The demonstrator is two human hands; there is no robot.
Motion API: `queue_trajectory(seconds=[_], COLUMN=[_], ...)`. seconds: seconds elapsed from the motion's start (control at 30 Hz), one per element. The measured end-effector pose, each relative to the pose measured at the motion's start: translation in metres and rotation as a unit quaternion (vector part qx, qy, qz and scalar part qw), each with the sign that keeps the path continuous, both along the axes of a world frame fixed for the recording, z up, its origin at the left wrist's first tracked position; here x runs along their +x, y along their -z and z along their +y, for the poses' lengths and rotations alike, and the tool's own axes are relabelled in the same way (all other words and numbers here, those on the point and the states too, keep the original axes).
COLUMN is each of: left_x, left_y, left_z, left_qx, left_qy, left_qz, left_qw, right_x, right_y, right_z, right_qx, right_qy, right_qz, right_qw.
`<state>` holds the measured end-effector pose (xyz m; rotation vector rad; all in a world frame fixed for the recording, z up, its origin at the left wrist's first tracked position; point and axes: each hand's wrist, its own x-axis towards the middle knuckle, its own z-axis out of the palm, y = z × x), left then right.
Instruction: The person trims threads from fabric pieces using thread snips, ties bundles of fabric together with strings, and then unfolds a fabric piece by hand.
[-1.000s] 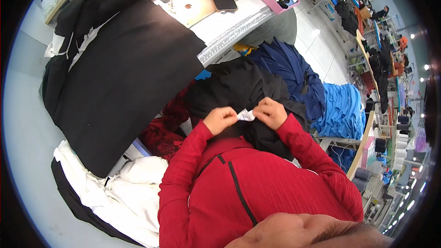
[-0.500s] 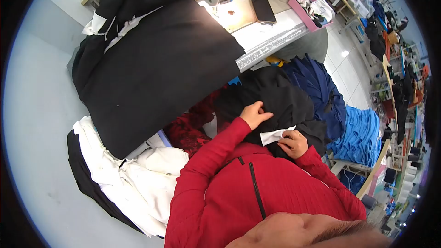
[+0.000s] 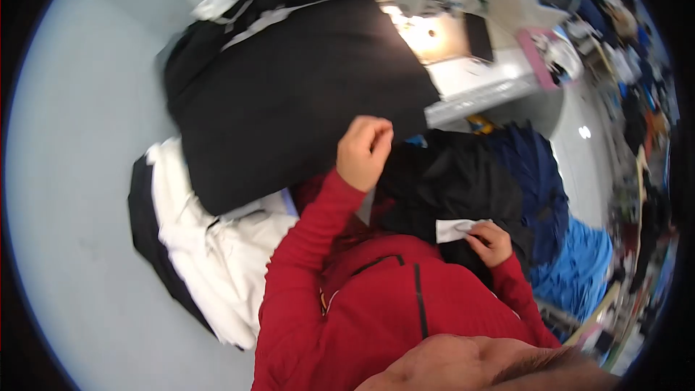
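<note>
A second earlier both hands had pinched the small white piece [image 3: 450, 230]; by now the right hand [image 3: 492, 244] alone gripped one end, thumb against fingers, over the bunched dark cloth [image 3: 449, 181], right of the big black panel [image 3: 304, 94] and nearer the wearer. The left hand [image 3: 363, 152] had swung up to the panel's near edge, fingers half curled; I couldn't tell whether they touched it or held anything. So the white piece depended on one hand.
</note>
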<state>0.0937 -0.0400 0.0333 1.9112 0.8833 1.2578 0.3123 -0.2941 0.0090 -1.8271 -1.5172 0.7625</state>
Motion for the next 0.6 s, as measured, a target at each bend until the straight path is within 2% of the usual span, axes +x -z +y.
queue_trajectory(seconds=[0.07,0.13,0.2,0.27,0.33,0.4,0.47,0.5,0.53,0.6], left_x=[-0.039,-0.093,-0.163,-0.241,-0.308,-0.35,-0.36,-0.361,-0.363,-0.354], left_y=[-0.026,-0.038,-0.044,-0.038,-0.029,-0.015,0.0,0.008,0.019,0.018], left_z=[0.033,0.064,0.087,0.105,0.108,0.101,0.084,0.078,0.074,0.07], left_qx=[0.063,0.12,0.119,-0.082,-0.101,-0.182,-0.285,-0.276,-0.192,-0.139], left_qy=[-0.08,-0.181,-0.286,-0.333,-0.405,-0.395,-0.339,-0.323,-0.337,-0.345], left_qz=[0.01,0.051,0.098,-0.006,0.096,0.167,0.174,0.213,0.274,0.29], left_qw=[0.995,0.975,0.946,0.939,0.904,0.885,0.88,0.88,0.88,0.882], right_x=[0.009,0.015,0.022,0.026,0.025,0.022,0.015,0.008,0.001,-0.003], right_y=[-0.001,-0.01,-0.016,-0.025,-0.033,-0.035,-0.033,-0.032,-0.028,-0.008], right_z=[0.01,0.02,0.031,0.047,0.065,0.088,0.112,0.127,0.138,0.156], right_qx=[0.036,0.013,0.063,0.095,0.088,0.12,0.122,0.137,0.152,0.168], right_qy=[-0.006,0.018,0.005,-0.007,-0.006,-0.02,-0.036,-0.042,-0.046,-0.061], right_qz=[-0.001,0.011,-0.009,-0.028,-0.028,-0.045,-0.05,-0.06,-0.07,-0.125], right_qw=[0.999,1.0,0.998,0.995,0.996,0.992,0.991,0.988,0.985,0.976])
